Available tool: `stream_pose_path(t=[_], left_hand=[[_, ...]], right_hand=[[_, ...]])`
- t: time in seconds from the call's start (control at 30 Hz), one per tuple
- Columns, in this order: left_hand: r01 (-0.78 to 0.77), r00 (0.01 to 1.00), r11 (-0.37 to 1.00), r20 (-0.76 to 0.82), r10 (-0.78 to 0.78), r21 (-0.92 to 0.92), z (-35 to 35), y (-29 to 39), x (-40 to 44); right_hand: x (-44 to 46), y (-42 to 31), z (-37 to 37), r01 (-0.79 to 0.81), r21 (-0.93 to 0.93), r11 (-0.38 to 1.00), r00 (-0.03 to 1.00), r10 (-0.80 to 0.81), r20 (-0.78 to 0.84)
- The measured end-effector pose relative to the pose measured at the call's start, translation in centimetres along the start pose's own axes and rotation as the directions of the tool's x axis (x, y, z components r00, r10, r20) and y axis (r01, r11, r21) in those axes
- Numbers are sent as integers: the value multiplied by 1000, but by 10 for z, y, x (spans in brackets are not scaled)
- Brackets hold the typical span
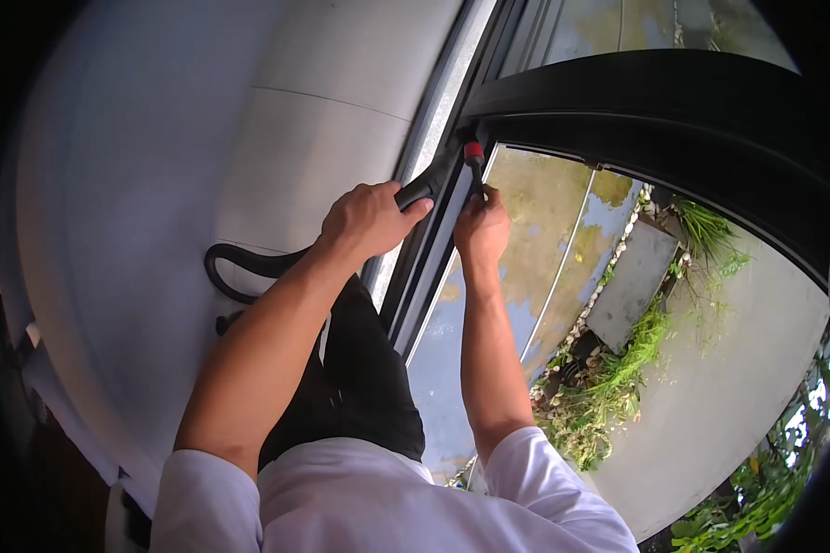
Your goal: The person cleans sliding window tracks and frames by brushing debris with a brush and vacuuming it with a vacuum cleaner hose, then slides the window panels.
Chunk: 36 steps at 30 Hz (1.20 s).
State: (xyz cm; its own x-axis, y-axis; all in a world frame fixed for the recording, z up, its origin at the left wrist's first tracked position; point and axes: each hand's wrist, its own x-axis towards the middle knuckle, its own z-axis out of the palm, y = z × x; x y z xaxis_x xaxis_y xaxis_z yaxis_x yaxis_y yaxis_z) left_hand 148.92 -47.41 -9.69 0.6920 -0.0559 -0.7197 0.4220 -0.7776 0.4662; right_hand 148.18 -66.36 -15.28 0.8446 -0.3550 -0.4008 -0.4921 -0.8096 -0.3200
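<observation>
My left hand (369, 221) is wrapped round the black handle of a vacuum hose (417, 191), whose tube points up along the dark door track (431, 241). Behind my left forearm the hose loops out to the left. In my right hand (482, 229) is a small brush (475, 164) with a dark handle and a red band. The brush head is up at the corner where the track meets the black door frame (636, 92). Its bristles are hard to make out against the dark frame. The vacuum's tip lies just left of the brush.
Pale floor tiles (314, 138) lie left of the track, with a light sill strip (436, 88) beside it. To the right is wet paving (535, 212), with green plants (618, 369), white pebbles and a grey slab (632, 286). A pale wall (710, 396) stands beyond.
</observation>
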Motion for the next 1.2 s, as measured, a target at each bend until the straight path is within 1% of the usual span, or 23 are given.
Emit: stream_pose_path(t=[0.07,0.1,0.13,0.23,0.27,0.33,0.37,0.47,0.5,0.57,0.6,0.67,0.7,0.8,0.83,0.87,0.9,0.93,0.97,1.0,1.07,1.1,1.2], left_hand=[[16,998,999,-57,-14,47,-4,2,4],[13,998,999,-63,-11,44,-5,4,4],[3,998,999,-59,0,49,-7,6,3],[-5,1000,999,-30,6,40,-22,12,-2],[5,1000,1000,15,-5,30,-25,14,-6],[-12,1000,999,-16,13,46,-32,21,-14],[-4,1000,1000,17,4,26,-39,24,-20],[-14,997,999,70,12,30,-46,20,-37],[-18,997,999,81,14,44,-45,15,-41],[-26,998,998,54,22,62,-37,4,-46],[-9,999,997,33,7,75,-33,0,-50],[-27,999,995,39,24,92,-32,-3,-59],[-22,999,995,32,19,95,-30,-6,-65],[-51,997,992,60,45,111,-35,-18,-74],[-39,996,993,82,30,113,-35,-19,-75],[-40,993,991,116,26,128,-34,-20,-76],[-131,991,985,52,126,116,-23,-30,-70],[-189,981,969,80,178,157,-25,-21,-72],[-178,983,973,73,169,144,-30,-13,-77],[-155,987,979,58,149,133,-35,-11,-85],[-238,971,958,27,237,160,-42,-14,-100],[-254,967,949,29,253,187,-45,-17,-109],[-288,956,909,43,289,301,-48,-40,-140]], right_hand=[[29,-15,1,124,45,991,976,-114,-186],[36,-17,0,140,-43,989,987,-142,-68],[36,-13,-6,144,-42,989,986,-147,-75],[22,-26,-42,22,-174,984,992,0,127],[22,-29,-42,28,-173,985,993,-8,120],[23,-18,-25,161,-62,985,984,-165,-67],[29,-3,-11,143,-158,977,981,-119,151],[9,7,-24,164,-237,958,953,-91,289],[-1,8,-32,155,-236,959,959,-89,268],[-18,4,-38,98,10,995,995,-97,-24],[-16,10,-27,125,13,992,992,-125,-35],[11,38,18,182,-189,965,949,-123,289],[11,30,18,144,-207,968,954,-81,288],[-5,-11,-20,107,-102,989,979,-87,184],[-19,-30,-36,65,24,998,998,-66,24],[-20,-28,-28,126,127,984,982,-105,-159],[-20,-21,-19,128,103,986,983,-113,-145],[-16,-14,-10,29,-45,999,992,-23,122],[-20,-6,0,38,-156,987,951,13,309],[-40,-15,-13,-5,-141,990,916,62,397],[-68,12,35,-70,200,977,974,24,226],[-97,7,22,-144,232,962,978,103,180],[-167,38,41,-257,393,883,950,156,271]])
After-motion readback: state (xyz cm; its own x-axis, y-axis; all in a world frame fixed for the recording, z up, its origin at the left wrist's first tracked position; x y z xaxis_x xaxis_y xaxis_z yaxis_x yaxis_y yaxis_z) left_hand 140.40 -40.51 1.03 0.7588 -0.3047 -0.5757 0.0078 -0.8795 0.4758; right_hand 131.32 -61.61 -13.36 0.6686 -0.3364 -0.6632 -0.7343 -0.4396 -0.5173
